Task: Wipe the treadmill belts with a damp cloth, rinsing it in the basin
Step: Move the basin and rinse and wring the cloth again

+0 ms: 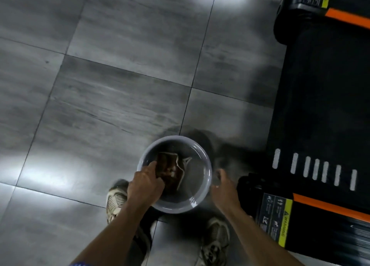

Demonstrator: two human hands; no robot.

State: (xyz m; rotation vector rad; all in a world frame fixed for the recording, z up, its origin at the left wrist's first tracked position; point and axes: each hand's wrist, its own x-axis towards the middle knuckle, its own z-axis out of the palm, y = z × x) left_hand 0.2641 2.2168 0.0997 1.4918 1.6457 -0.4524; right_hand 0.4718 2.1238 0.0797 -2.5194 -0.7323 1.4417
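Here, in the head view, the left hand reaches down into a round grey basin standing on the grey tiled floor, its fingers curled and gripping a brown cloth that lies sunk in the water just ahead of the knuckles. The right hand hovers just beside the basin's right rim, fingers loosely spread and holding nothing; whether it touches the rim cannot be told through the blur. Below the left wrist sits one pale sneaker, and a second sneaker lies under the right forearm. To the right of the right hand runs the black treadmill belt, with an orange side strip and a yellow warning label close to the right wrist.
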